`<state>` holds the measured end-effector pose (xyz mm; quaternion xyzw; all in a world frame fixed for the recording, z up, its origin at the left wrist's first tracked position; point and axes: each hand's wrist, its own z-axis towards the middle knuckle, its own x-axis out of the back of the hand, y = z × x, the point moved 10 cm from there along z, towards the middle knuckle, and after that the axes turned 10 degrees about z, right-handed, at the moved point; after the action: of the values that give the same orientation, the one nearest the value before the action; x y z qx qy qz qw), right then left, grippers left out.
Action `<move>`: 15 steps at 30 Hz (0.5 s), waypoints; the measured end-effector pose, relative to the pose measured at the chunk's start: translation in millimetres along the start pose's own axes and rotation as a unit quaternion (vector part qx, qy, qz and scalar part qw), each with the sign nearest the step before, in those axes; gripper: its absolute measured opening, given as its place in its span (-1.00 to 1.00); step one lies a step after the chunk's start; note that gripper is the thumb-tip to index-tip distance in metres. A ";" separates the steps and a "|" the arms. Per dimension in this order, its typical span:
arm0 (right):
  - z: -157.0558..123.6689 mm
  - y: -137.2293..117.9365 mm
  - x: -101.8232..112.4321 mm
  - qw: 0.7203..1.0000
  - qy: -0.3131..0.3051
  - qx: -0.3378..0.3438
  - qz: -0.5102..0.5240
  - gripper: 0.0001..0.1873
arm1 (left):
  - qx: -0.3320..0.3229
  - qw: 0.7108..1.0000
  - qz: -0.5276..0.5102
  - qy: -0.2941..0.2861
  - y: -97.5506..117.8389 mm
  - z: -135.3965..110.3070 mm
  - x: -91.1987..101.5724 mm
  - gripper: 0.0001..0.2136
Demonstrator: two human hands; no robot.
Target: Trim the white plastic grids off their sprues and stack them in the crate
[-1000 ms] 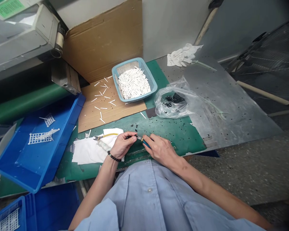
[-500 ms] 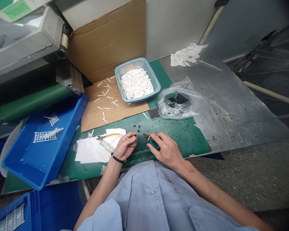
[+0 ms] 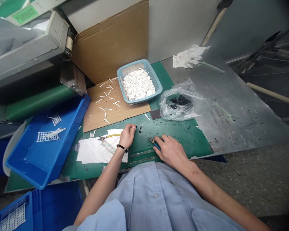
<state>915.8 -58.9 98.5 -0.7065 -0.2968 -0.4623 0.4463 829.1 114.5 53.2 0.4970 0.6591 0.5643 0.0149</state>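
My left hand (image 3: 127, 136) is closed in a pinch above the green mat (image 3: 139, 141), with a tiny black piece (image 3: 136, 126) at its fingertips. Several loose black pieces (image 3: 140, 129) lie just right of those fingers. In my right hand (image 3: 172, 151) are small blue-handled cutting pliers (image 3: 156, 144), resting low over the mat with the jaws pointing left. The palm hides most of their handles. Yellow-handled pliers (image 3: 110, 136) lie on a white cloth (image 3: 90, 152) left of my left wrist.
A light blue basket (image 3: 159, 91) of white sticks stands on cardboard (image 3: 127, 112) with scattered sticks. Right of it lies a clear plastic bag (image 3: 168, 112) with black pieces inside. White gloves (image 3: 190, 57) lie behind. A blue bin (image 3: 26, 160) with white grids is at left.
My left hand has moved up and slightly left over the mat, its fingers now pointing away from me. My right hand and the pliers have shifted slightly right and lower.
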 end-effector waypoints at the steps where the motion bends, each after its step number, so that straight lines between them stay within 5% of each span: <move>1: 0.1 -0.3 -0.5 1.000 -0.001 0.000 0.004 -0.66 | -0.033 0.995 0.096 0.012 7.3 1.2 0.1 -0.78; 4: -0.1 -0.7 -1.1 1.000 0.000 -0.003 0.013 -0.66 | -0.069 0.952 0.297 0.012 17.1 2.1 -7.9 -0.77; 8: -1.4 -1.0 0.3 1.000 0.008 -0.004 0.024 -0.66 | -0.068 0.944 0.323 0.016 17.9 6.0 -8.7 -0.81; 12: -2.2 -1.3 4.3 0.999 0.018 -0.002 0.038 -0.67 | -0.033 0.996 0.081 0.018 8.4 10.8 1.6 -0.90; 15: -2.1 -2.9 8.9 0.998 0.036 0.010 0.053 -0.65 | 0.050 0.973 -0.212 -0.072 -4.9 5.9 -9.1 -0.85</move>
<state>916.1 -59.5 108.1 -0.6996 -0.2469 -0.4604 0.4874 834.0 113.3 42.4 0.3849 0.7743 0.4773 0.1565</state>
